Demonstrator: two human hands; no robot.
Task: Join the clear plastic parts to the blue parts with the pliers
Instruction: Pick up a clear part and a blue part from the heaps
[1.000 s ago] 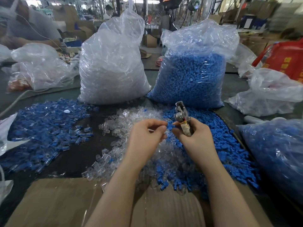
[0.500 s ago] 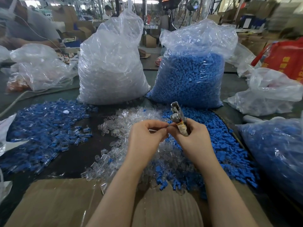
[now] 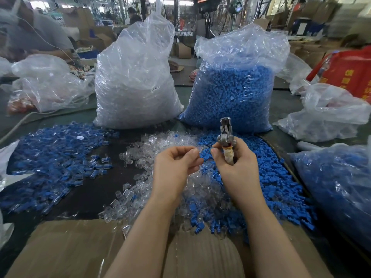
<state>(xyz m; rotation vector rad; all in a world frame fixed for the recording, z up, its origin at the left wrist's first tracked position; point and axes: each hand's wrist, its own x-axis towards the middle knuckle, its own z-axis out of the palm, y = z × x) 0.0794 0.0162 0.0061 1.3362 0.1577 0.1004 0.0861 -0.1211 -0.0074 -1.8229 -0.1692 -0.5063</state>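
Above the heap of small clear plastic parts [image 3: 170,177], the left hand [image 3: 176,167] pinches one clear piece; the right hand [image 3: 234,165] grips the taped-handle metal pliers [image 3: 226,141]. Next, I judge, a blue part must be mated.

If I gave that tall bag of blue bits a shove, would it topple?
Probably not easily: the bag of blue parts sits wide and slumped on the table, packed full, so likely heavy. Its thin crinkled plastic would probably dent and sag, and its loose open top might spill pieces.

Two sacks [image 3: 136,81] behind loose parts [image 3: 160,177]; cardboard [image 3: 66,247] nearest.
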